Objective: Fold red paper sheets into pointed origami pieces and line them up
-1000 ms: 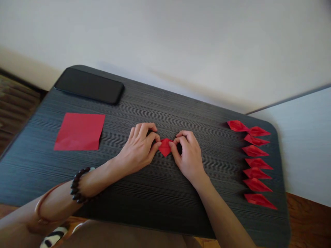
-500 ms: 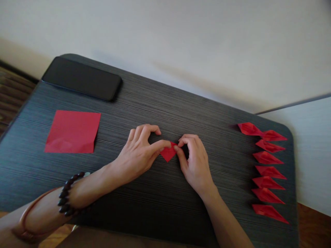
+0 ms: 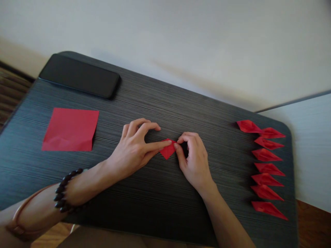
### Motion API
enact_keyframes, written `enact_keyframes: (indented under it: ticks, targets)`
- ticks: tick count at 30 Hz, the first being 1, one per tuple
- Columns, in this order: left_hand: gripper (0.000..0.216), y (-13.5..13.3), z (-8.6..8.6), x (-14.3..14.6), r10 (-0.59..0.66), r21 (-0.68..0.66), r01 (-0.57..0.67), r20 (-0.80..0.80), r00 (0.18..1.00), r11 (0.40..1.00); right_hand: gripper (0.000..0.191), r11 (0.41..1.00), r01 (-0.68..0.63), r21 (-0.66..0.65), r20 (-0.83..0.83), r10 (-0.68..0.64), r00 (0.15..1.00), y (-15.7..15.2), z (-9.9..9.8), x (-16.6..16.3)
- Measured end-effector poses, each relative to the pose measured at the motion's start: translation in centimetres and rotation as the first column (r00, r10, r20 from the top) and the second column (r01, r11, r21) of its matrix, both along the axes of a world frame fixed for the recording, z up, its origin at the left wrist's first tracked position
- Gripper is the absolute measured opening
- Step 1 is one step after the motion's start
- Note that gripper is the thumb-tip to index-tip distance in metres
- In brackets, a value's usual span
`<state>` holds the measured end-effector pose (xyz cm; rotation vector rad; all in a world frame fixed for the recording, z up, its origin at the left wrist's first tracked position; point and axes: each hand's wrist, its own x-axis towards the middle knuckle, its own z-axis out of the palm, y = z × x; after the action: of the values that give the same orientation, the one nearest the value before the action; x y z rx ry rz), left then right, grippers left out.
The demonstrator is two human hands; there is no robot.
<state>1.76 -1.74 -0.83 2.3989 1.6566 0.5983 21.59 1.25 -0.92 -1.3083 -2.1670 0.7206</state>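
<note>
A small folded red paper [image 3: 167,152], its lower corner pointing toward me, lies on the dark table between my hands. My left hand [image 3: 133,148] has its index finger stretched across the paper's upper edge, and its thumb is at the left side, partly hidden. Its other fingers are bent and held off the paper. At the right corner, my right hand [image 3: 193,160] pinches the paper between thumb and index finger, with the remaining fingers curled in.
A flat red paper square [image 3: 70,129] lies at the left, below a black phone [image 3: 80,75]. Several folded red paper pieces [image 3: 267,155], pointed at the ends, form a column near the right edge of the dark wood-grain table [image 3: 207,113]. A pale wall [image 3: 181,41] stands behind.
My left index finger has straightened and lies further across the top of the paper. The left hand has shifted slightly left; my right hand keeps its pinch. The whole view has shifted slightly.
</note>
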Motion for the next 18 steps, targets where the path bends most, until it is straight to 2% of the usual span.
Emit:
enact_keyframes:
  ticks: [7, 13, 18]
  targets:
    - [0.036, 0.01, 0.05, -0.17, -0.013, -0.014, 0.013, -0.056, 0.998, 1.0, 0.004, 1.0, -0.005, 0.017, 0.0, 0.005, 1.0, 0.01, -0.16, -0.1]
    - [0.034, 0.44, 0.16, -0.39, -0.075, -0.041, 0.074, -0.037, 0.996, 0.996, 0.006, 0.999, -0.017, 0.028, 0.029, 0.017, 0.999, -0.16, -0.12, -0.05]
    - [0.031, 0.64, 0.22, -0.41, -0.057, -0.058, 0.057, -0.004, 0.998, 0.997, 0.004, 1.0, -0.019, 0.014, 0.032, 0.019, 0.999, -0.11, -0.06, -0.1]
